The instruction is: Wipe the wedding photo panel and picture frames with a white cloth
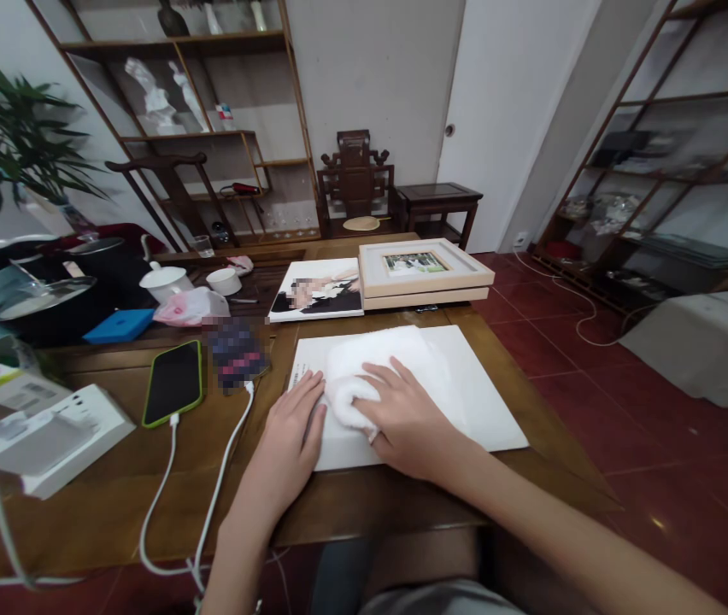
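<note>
One white towel point(406, 343), bunched atop one white panel point(489, 410) at the near table. Right hand point(402, 417) grips its fold; left hand point(292, 420) lies flat, fingers extended, at the panel's left. Towel judged light, soft: hold by the fold. Panel probably stiff, smooth: hold by edges. Far: apparently two stacked picture frames point(428, 294); one photo panel point(338, 290) left of them.
</note>
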`<act>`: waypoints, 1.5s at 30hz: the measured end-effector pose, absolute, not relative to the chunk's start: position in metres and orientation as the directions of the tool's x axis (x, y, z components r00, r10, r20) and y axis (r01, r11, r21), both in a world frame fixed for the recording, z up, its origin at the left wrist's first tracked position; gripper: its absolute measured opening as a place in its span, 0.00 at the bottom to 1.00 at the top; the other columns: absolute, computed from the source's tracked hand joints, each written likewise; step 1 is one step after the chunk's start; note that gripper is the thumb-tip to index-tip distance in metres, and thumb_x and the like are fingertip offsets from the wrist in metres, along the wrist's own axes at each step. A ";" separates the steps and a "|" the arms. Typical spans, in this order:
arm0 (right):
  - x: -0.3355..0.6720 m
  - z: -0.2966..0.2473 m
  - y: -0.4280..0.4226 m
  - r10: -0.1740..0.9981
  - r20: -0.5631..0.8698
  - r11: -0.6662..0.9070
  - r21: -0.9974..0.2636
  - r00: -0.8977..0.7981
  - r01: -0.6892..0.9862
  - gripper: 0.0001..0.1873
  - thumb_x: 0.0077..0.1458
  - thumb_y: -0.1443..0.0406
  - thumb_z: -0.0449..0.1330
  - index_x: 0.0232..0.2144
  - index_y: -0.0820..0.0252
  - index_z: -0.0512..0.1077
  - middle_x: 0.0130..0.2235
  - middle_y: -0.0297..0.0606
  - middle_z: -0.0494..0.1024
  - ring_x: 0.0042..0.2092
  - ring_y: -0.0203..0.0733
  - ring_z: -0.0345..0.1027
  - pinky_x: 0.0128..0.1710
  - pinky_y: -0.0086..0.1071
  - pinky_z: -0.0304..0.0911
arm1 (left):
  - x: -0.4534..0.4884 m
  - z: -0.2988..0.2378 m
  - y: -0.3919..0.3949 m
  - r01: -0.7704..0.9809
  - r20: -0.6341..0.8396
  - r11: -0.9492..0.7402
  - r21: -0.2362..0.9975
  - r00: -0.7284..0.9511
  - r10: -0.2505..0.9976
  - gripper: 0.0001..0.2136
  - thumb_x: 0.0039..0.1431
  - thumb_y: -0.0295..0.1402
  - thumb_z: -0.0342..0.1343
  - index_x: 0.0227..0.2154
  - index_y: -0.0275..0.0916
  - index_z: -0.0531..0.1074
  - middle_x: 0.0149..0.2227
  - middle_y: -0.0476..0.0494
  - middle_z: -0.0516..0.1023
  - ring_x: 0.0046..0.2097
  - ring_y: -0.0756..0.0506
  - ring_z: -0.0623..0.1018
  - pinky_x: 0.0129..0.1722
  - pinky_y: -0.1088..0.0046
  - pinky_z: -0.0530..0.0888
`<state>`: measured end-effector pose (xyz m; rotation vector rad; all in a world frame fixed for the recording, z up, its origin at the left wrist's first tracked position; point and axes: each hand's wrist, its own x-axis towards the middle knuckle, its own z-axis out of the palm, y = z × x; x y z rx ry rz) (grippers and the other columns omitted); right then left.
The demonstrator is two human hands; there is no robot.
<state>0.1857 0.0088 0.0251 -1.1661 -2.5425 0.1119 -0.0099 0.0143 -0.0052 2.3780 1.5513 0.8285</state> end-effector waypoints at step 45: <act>0.208 0.028 -0.007 0.617 0.343 0.785 -0.338 -0.708 0.520 0.07 0.52 0.68 0.54 0.34 0.60 0.72 0.45 0.47 0.74 0.55 0.48 0.60 0.61 0.47 0.44 | -0.009 0.005 0.005 0.730 0.378 -0.427 0.534 0.245 0.893 0.23 0.65 0.39 0.39 0.58 0.33 0.62 0.59 0.37 0.65 0.60 0.41 0.65 0.60 0.58 0.60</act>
